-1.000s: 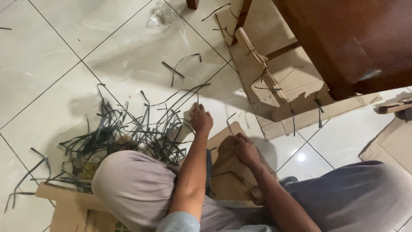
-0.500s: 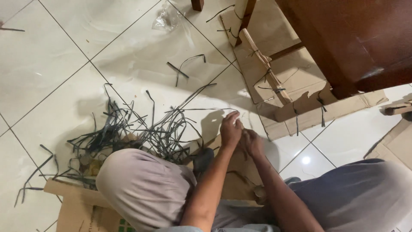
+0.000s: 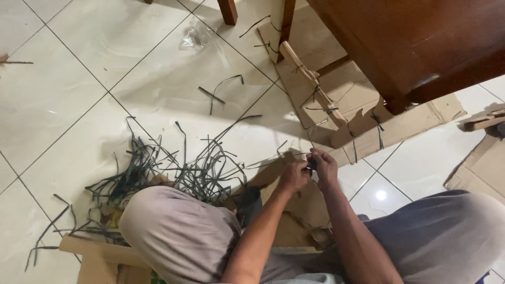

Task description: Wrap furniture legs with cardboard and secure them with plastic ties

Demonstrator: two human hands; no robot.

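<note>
I see a thin dark strip (image 3: 294, 154) pinched between both hands, lying roughly level, one end kinked upward, above the brown cardboard (image 3: 294, 210).

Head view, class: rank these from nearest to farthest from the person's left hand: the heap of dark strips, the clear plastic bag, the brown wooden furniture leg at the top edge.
From the left hand:
1. Heap of dark strips, on the tiles just to its left.
2. Clear plastic bag, far up the floor, upper left of the hand.
3. Brown wooden furniture leg, at the top edge, just beyond the bag.

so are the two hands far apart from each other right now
No, the left hand and right hand are together, touching above the cardboard sheet, pinching a thin dark strip between them.
</note>
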